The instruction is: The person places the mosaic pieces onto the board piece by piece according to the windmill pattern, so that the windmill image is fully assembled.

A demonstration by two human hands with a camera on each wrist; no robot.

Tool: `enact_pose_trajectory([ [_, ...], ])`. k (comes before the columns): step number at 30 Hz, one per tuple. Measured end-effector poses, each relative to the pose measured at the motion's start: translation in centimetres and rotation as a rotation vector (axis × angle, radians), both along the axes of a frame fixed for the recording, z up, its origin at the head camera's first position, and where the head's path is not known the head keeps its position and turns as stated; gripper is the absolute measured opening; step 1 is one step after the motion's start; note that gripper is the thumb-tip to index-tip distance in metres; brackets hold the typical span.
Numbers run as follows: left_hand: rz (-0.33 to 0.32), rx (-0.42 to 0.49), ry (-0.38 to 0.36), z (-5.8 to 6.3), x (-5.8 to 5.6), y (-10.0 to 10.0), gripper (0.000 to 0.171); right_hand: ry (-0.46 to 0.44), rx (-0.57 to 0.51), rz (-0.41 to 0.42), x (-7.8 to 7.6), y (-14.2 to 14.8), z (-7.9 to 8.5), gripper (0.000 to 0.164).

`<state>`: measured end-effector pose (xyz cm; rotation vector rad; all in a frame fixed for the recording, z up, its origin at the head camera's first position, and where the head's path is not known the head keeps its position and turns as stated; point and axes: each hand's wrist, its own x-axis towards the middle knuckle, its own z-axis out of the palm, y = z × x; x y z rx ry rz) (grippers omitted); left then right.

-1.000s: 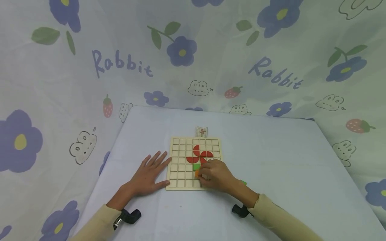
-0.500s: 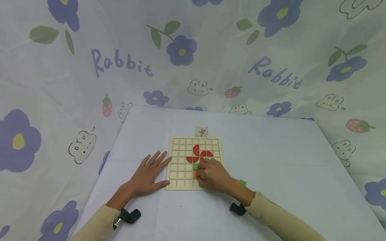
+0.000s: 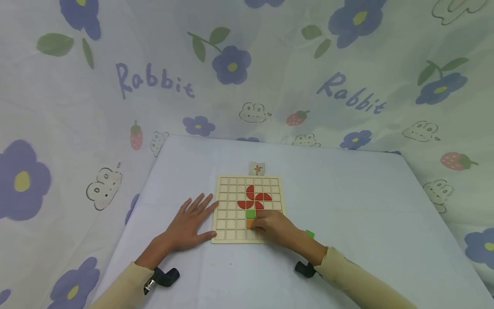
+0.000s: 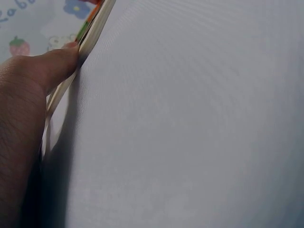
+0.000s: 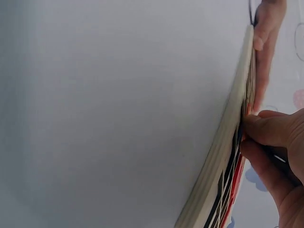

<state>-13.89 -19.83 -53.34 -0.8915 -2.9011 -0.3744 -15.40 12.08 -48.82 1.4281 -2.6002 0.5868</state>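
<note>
A wooden grid board (image 3: 230,234) lies flat on the white table. Red curved pieces (image 3: 264,197) form a pinwheel in its cells, with a green square tile (image 3: 250,213) below them. Under that, an orange square tile (image 3: 249,223) sits in its cell, partly covered by my right hand (image 3: 275,227). The thumb and curled fingers of that hand hold the orange tile at its right side. My left hand (image 3: 193,223) lies spread beside the board, its thumb (image 4: 64,61) and index finger touching the left edge.
A small pattern card (image 3: 257,168) with a pinwheel picture stands behind the board's far edge. Another green tile (image 3: 310,234) lies right of the board, partly behind my right forearm. Patterned cloth (image 3: 231,107) hangs around the table's back and sides.
The orange tile has gone from tilted in my right fingers to lying flat in the cell below the green tile. My right fingers have shifted slightly toward me; the left hand stays put.
</note>
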Motion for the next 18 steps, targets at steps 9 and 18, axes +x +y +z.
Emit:
enact_pose_trajectory([
  [9,-0.003,0.002,-0.004,-0.2,0.0,-0.1,0.087,0.03,0.019,0.027,0.1,0.1,-0.1,0.012],
  [18,0.004,-0.014,-0.001,-0.1,0.0,-0.1,0.087,0.078,-0.018,0.0,0.6,2.2,-0.2,0.016],
])
